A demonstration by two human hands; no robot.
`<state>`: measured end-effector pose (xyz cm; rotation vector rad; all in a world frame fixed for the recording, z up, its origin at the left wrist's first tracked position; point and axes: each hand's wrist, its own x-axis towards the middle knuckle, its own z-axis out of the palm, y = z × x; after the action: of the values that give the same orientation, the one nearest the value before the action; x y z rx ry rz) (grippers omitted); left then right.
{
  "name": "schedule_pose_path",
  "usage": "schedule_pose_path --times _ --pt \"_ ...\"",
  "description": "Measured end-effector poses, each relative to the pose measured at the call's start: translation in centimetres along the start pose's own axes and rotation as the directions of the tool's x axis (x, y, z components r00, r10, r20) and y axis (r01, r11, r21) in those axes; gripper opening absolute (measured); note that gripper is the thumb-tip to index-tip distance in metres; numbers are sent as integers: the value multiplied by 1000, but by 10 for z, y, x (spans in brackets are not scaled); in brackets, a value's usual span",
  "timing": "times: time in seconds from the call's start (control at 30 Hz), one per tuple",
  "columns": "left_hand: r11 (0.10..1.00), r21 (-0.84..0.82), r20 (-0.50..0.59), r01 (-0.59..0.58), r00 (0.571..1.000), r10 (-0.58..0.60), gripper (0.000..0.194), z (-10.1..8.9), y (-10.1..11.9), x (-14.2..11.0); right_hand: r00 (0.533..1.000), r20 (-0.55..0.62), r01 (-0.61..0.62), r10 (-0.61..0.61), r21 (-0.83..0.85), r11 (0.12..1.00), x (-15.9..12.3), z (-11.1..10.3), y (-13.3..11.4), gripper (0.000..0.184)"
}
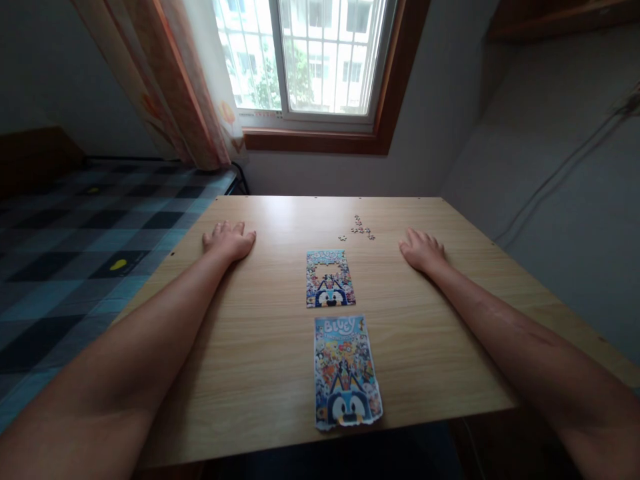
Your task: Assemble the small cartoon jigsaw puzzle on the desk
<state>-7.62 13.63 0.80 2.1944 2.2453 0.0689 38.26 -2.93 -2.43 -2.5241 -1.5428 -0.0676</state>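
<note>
My left hand (229, 241) lies flat on the left side of the wooden table, fingers apart and holding nothing. On the right side, my right hand (423, 250) also rests with its fingers spread. Between them is a jigsaw puzzle (331, 295) showing a blue cartoon dog, with a gap in its upper middle where the table shows through. Several loose puzzle pieces (358, 231) lie beyond it, nearer my right hand. Closer to me sits a torn-edged reference picture (345, 373) with the same dog and the word "Bluey".
The wooden table (265, 373) reaches toward a barred window (325, 60). A bed with a checked cover (65, 267) stands along the left side, below a patterned curtain (170, 80). A cable (555, 170) hangs on the right wall.
</note>
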Motion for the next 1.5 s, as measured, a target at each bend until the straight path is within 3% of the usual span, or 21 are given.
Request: schedule_pose_path --times 0.1,0.2,0.57,0.8,1.2,1.33,1.5 --pt "999 9 -7 39 999 -39 79 0 -13 14 992 121 -30 34 -29 999 13 4 8 71" --pt "997 5 -12 73 997 -73 80 0 -21 25 987 154 -31 38 -47 998 23 6 10 71" --pt "993 -36 -71 117 990 -119 84 3 -24 46 985 159 -57 61 -28 998 49 13 -5 65" --pt "993 -22 -76 116 990 -118 84 1 -23 46 994 105 -9 5 35 999 64 22 -17 65" --pt "997 13 -26 -80 996 80 82 7 33 23 995 59 68 -77 149 987 90 33 -41 59" --pt "989 31 1 -144 990 144 81 6 56 8 972 -2 227 -236 284 932 95 30 -52 54" --pt "972 10 0 -237 972 237 78 11 85 -7 879 -141 470 -455 409 782 92 25 -67 49"
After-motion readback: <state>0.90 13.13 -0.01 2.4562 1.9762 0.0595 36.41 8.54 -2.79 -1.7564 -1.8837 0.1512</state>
